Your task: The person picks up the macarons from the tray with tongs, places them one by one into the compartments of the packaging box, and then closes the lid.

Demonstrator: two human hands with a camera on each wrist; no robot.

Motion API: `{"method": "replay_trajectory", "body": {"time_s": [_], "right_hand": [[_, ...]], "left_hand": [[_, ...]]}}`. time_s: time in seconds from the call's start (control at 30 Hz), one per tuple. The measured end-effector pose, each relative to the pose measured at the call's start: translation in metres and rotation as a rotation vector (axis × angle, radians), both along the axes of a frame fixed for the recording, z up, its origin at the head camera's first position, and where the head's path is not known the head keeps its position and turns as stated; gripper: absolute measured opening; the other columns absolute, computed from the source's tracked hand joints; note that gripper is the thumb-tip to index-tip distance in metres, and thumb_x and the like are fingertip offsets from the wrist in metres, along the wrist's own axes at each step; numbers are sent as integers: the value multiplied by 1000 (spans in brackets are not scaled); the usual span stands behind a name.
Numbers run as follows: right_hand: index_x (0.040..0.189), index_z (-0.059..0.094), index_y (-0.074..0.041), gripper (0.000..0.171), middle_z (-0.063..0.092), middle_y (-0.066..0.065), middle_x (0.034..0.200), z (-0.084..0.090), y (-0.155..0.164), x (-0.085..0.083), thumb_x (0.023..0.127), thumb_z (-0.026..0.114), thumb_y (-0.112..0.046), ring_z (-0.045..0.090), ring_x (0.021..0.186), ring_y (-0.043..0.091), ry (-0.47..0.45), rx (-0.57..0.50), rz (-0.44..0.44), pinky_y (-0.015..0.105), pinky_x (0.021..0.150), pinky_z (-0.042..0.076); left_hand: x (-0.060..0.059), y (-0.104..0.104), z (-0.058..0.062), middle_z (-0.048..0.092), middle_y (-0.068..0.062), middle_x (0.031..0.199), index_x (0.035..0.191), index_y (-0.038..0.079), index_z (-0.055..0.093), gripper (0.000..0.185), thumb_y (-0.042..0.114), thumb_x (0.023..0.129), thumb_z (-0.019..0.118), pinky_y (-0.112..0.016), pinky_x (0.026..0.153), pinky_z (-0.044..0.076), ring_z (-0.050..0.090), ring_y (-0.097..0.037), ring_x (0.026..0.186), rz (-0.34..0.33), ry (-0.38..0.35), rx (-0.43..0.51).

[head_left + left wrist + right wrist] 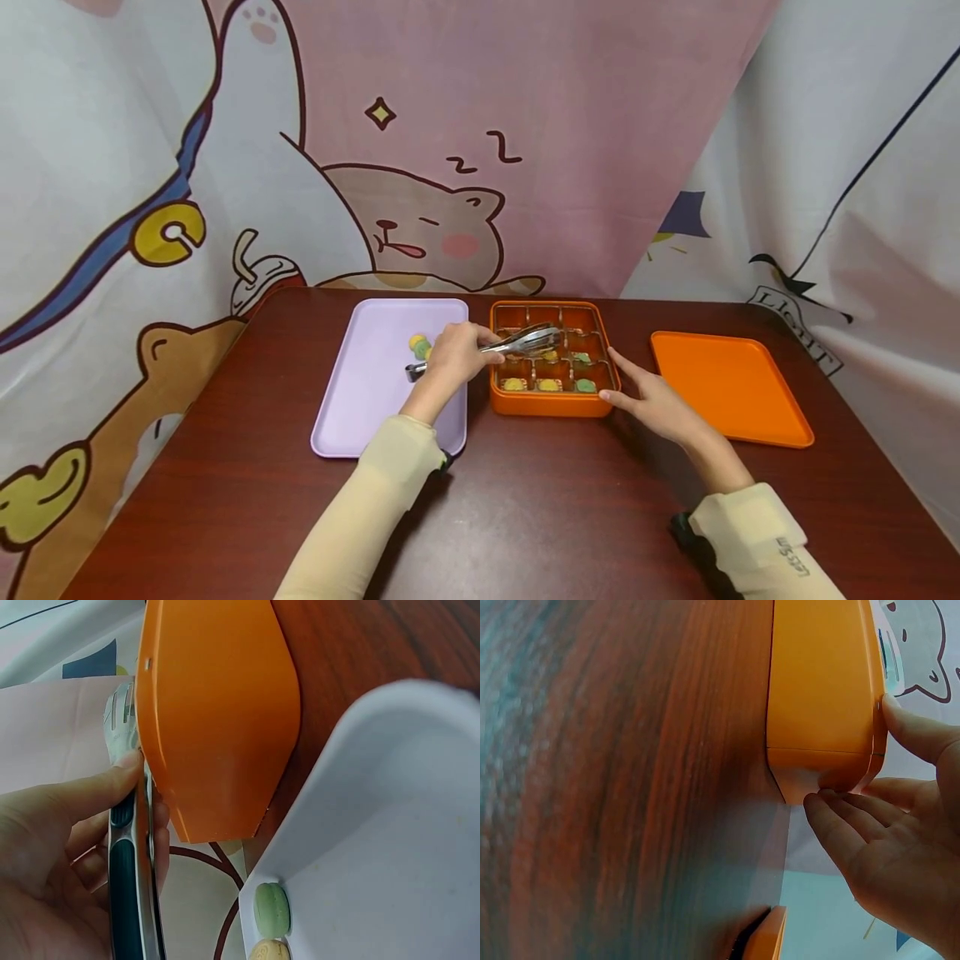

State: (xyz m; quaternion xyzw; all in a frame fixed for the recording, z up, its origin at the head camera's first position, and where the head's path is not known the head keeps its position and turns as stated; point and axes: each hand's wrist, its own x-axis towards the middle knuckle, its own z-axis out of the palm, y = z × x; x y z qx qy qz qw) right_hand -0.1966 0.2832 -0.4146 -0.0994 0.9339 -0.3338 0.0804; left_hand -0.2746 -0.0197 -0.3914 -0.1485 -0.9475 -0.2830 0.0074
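Observation:
Metal tongs with dark handle grips [126,892] are in my left hand [452,354], the thumb pressing one arm and the fingers curled behind. The tongs' slotted head [538,337] slants over the middle of a divided orange box [551,406]. Yellow and green macarons sit in the box's front compartments, among them a green macaron [586,386] at front right; more show in the row behind, partly under the tongs. My right hand [654,404] holds the box's right front corner, thumb [915,731] at the rim and fingertips [814,802] against the side.
A lavender tray [360,392] lies left of the box, with a green macaron [271,910] and yellow ones near its right side, partly behind my left hand. An orange tray [735,387] lies on the right. A printed cloth [570,125] hangs behind the brown table [540,508].

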Motion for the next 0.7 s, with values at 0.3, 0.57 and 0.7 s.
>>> {"method": "replay_trajectory", "body": {"time_s": [0.3,0.57,0.7], "right_hand": [[160,13,-5,82,23,30,160,1,0,0,100,58,-38,28,144,52,-8,13,-1,70,112,25],[160,13,-6,81,23,30,160,1,0,-1,100,58,-38,28,144,53,-10,23,-1,70,111,25],[160,13,-6,82,23,31,160,1,-2,0,100,58,-40,28,144,53,-14,24,-9,70,111,25]], "left_hand": [[0,1,2,78,4,94,103,25,80,24,31,80,83,-35,70,49,66,-22,85,11,-22,-1],[1,0,2,78,4,97,106,25,80,27,31,80,83,-34,69,48,66,-21,85,11,-32,2],[1,-1,2,78,4,103,108,25,79,30,32,80,83,-34,72,50,67,-22,90,1,-43,-7]]}}
